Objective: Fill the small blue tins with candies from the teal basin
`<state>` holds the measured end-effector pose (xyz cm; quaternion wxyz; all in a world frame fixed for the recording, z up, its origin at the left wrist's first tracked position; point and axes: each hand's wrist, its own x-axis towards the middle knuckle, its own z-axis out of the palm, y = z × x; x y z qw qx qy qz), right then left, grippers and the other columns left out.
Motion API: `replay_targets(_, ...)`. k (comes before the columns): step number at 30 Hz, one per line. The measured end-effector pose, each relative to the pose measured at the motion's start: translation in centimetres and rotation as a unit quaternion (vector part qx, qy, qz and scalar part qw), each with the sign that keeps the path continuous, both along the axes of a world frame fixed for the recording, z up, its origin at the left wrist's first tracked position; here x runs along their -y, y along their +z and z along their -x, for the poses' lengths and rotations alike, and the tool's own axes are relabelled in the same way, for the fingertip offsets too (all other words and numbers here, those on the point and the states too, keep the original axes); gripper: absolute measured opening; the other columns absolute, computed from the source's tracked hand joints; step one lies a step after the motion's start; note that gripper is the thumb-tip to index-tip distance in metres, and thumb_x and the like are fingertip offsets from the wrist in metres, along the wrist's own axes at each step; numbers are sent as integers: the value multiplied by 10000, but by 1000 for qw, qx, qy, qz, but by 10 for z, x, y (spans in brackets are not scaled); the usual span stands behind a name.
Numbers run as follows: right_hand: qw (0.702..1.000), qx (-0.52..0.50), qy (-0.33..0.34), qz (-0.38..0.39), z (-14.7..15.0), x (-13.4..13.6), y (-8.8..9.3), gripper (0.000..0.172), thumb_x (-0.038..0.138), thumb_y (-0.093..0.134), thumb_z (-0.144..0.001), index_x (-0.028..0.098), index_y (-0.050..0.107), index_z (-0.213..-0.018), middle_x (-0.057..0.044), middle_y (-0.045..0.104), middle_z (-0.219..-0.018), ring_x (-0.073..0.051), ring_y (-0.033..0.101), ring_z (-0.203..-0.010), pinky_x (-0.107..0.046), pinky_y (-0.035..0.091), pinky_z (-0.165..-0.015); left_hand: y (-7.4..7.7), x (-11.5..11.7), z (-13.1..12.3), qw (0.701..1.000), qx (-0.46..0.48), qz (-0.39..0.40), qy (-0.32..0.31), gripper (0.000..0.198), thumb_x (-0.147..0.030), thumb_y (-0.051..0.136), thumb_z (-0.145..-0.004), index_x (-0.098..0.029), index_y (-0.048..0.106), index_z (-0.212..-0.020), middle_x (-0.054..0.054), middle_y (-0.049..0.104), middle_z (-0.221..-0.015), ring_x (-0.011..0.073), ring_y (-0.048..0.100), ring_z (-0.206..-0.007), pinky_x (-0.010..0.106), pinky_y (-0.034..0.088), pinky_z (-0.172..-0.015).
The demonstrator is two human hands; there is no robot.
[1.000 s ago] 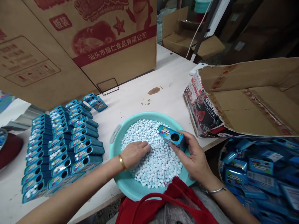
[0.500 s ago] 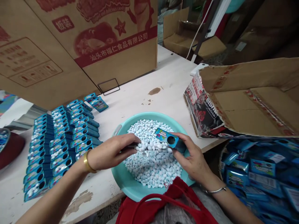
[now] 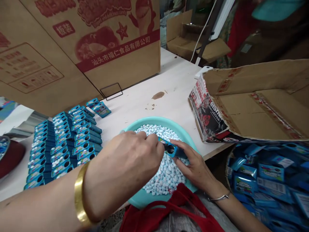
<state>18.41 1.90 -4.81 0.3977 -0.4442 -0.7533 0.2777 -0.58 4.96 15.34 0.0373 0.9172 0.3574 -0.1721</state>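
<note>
A teal basin (image 3: 185,131) full of small white and pale blue candies (image 3: 166,174) stands at the table's near edge. Over it my right hand (image 3: 193,162) grips a small blue box (image 3: 172,149) with a round hole in its face. My left hand (image 3: 127,164) is raised and closed, its fingertips pressed against the open end of that box; what they pinch is hidden. A gold bangle (image 3: 80,196) sits on my left wrist.
Rows of blue boxes (image 3: 65,141) lie on the white table (image 3: 149,96) at left. A big printed carton (image 3: 79,45) stands behind, an open carton (image 3: 253,106) lies at right, and a bin of blue boxes (image 3: 267,177) sits below it. A red bag (image 3: 169,212) rests in my lap.
My left hand rose out of the candies, closed, and moved right up to the end of the box. My right hand tilted the box toward it.
</note>
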Motion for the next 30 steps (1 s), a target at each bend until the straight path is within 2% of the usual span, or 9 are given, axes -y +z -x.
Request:
replay_targets(2,1000,-10,-17,5,0,0,0,473,163,518,-876,269,455,-1333,-77,600,-1302,-227,567,-1217,-422,456,-1060,-4,-8,14,999,12,-37,23,206,-147,397,-926,-182,595,-879,49,576,-783,164,520,-628,284,419,-574)
replay_targets(4,998,-29,-47,14,-1,0,1,456,180,537,-876,266,469,-1318,-75,612,-1279,-229,590,-1181,-405,475,-1035,-25,-21,35,994,17,-80,67,189,-179,392,-942,-176,581,-946,56,581,-823,177,541,-678,289,423,-594)
replay_targets(6,995,-51,-79,22,0,0,1,431,209,565,-877,266,484,-1297,-69,628,-1244,-226,613,-1138,-382,500,-998,-62,-34,55,990,6,-98,101,181,-175,385,-945,-159,559,-993,70,593,-871,187,559,-726,291,427,-608)
replay_targets(10,989,-83,-114,31,1,-1,1,403,266,607,-880,269,495,-1266,-61,644,-1180,-217,635,-1065,-357,529,-935,-151,-33,66,997,3,-29,70,188,-78,381,-915,-158,529,-1000,91,618,-965,202,590,-839,312,466,-695)
replay_targets(12,989,-86,-115,38,0,-1,0,396,274,613,-880,269,499,-1259,-62,641,-1169,-217,630,-1058,-362,523,-936,-179,-20,59,998,37,20,35,177,-97,386,-927,-166,513,-1030,98,618,-1002,217,593,-889,329,481,-730)
replay_targets(14,989,-89,-112,47,0,-1,-1,396,277,618,-878,268,500,-1256,-64,632,-1170,-219,621,-1063,-372,509,-949,-190,-3,48,995,67,72,22,174,-119,383,-936,-173,497,-1056,101,617,-1018,227,596,-904,336,488,-732)
replay_targets(23,984,-118,-114,74,1,-1,-6,409,292,643,-859,263,501,-1241,-65,625,-1151,-222,619,-1038,-372,502,-919,-170,20,52,916,246,305,87,226,-291,469,-949,-182,482,-1147,74,641,-1054,188,609,-918,290,475,-795)
replay_targets(26,988,-95,-109,57,0,-2,-3,391,279,630,-865,261,502,-1234,-61,638,-1136,-208,637,-1011,-339,526,-888,-144,12,67,906,289,291,106,227,-307,441,-967,-173,488,-1145,82,630,-1043,175,592,-913,287,467,-804)
replay_targets(30,995,-56,-80,36,-1,-2,-1,403,215,581,-872,257,492,-1263,-69,638,-1188,-216,629,-1086,-359,514,-956,-95,-1,77,931,281,204,110,194,-266,427,-973,-173,497,-1128,72,624,-1009,159,582,-879,269,453,-768)
